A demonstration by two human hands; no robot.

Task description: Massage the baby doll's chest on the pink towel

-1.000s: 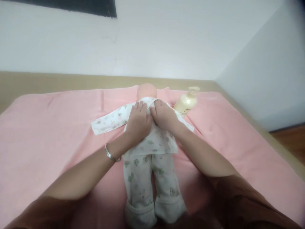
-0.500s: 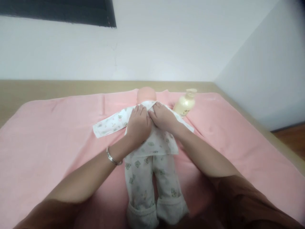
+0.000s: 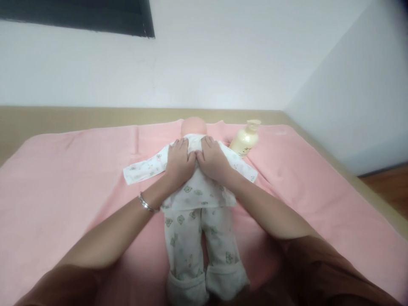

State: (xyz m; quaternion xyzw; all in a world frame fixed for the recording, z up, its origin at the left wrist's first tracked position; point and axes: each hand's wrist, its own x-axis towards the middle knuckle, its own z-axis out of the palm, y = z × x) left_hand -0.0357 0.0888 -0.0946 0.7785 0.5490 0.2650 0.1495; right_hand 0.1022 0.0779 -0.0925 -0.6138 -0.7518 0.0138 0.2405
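Note:
A baby doll lies on a pink sheet, its bald head at the far end. It wears a white printed top and matching trousers with turned-up cuffs. Both sleeves spread out sideways. My left hand rests flat on the upper left of the top, fingers stretched toward the head. On the upper right, my right hand lies flat in the same way. The two thumbs nearly meet at the middle. Both hands are open and cover part of the cloth; the doll's face is not visible.
A cream pump bottle tilts on the pink sheet, right of the doll's head and by the right sleeve. The sheet covers a light-coloured surface whose border meets a white wall. A dark panel is at upper left.
My hands have moved a little apart across the doll's upper top, and now lie flat side by side. The top's collar area looks flatter between them.

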